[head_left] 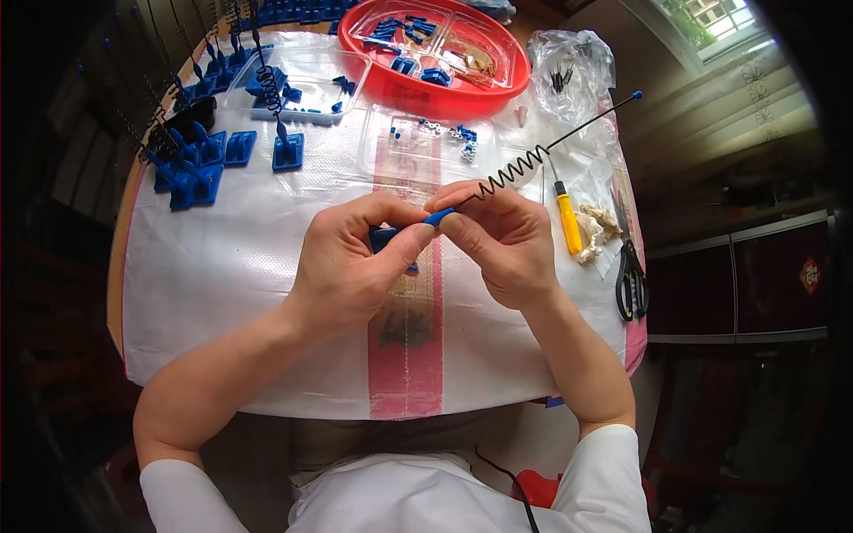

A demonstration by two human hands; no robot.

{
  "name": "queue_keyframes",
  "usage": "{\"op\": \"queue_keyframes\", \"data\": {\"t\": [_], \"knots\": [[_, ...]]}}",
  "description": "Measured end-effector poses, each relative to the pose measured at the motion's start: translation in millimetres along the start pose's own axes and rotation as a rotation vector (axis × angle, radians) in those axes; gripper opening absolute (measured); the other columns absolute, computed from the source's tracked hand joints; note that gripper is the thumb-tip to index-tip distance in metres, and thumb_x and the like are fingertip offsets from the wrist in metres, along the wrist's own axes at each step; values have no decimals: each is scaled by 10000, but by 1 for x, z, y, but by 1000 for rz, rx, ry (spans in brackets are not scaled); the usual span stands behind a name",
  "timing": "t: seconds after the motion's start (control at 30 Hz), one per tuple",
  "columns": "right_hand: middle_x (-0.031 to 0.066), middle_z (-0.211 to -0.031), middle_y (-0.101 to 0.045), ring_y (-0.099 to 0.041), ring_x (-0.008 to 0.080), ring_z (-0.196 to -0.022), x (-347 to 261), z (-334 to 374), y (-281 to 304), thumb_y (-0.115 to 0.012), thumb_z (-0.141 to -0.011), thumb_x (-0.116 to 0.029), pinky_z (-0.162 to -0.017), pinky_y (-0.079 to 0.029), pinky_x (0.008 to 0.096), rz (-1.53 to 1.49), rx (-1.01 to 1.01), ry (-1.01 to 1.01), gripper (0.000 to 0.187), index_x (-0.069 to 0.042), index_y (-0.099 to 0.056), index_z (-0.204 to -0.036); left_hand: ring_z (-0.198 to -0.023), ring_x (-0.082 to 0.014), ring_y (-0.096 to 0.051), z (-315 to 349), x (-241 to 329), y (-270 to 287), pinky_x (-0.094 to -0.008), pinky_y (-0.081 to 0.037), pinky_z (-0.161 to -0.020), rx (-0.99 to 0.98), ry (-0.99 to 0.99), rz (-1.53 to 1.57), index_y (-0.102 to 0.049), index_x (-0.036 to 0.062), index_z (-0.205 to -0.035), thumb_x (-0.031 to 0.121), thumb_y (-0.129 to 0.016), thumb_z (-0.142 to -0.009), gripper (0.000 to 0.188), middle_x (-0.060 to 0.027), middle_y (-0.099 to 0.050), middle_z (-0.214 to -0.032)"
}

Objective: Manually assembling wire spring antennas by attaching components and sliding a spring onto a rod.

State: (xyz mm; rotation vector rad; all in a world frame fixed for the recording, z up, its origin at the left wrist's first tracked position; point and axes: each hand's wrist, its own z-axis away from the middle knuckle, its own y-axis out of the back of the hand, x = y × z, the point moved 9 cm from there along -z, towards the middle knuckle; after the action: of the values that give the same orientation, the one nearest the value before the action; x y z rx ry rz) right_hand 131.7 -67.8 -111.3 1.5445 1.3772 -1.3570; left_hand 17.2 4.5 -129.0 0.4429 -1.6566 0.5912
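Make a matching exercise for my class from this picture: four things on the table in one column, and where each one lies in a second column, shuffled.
Things
1. red round tray
2. yellow-handled screwdriver
3. black scissors
4. black coiled wire with a blue tip

Places
A. at the table's right edge, right of the screwdriver
B. held between left hand and right hand
C. at the far edge of the table
D. flat on the table, just right of the right hand

Pairs: 1-C, 2-D, 3-A, 4-B
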Motion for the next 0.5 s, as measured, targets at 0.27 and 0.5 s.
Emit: {"op": "queue_keyframes", "data": {"t": [0.27, 0.5], "knots": [[79, -1020, -701, -655, 131, -957, 2, 1, 1, -643, -929, 25, -877, -537, 294, 2, 1, 4, 159, 23, -651, -1087, -698, -41, -597, 0, 0, 0, -201, -509, -623, -3, -3, -10, -699, 13, -1023, 95, -682, -931, 125, 2, -652, -810], [74, -1010, -703, -655, 126, -950, 3, 2, 1, -651, -929, 9, -874, -534, 286, 32, 17, 1, 168, 24, -651, -1097, -693, -38, -587, 1, 1, -1, -204, -503, -615, -5, -11, 0, -695, 9, -1027, 88, -677, -933, 125, 1, -650, -817]]}}
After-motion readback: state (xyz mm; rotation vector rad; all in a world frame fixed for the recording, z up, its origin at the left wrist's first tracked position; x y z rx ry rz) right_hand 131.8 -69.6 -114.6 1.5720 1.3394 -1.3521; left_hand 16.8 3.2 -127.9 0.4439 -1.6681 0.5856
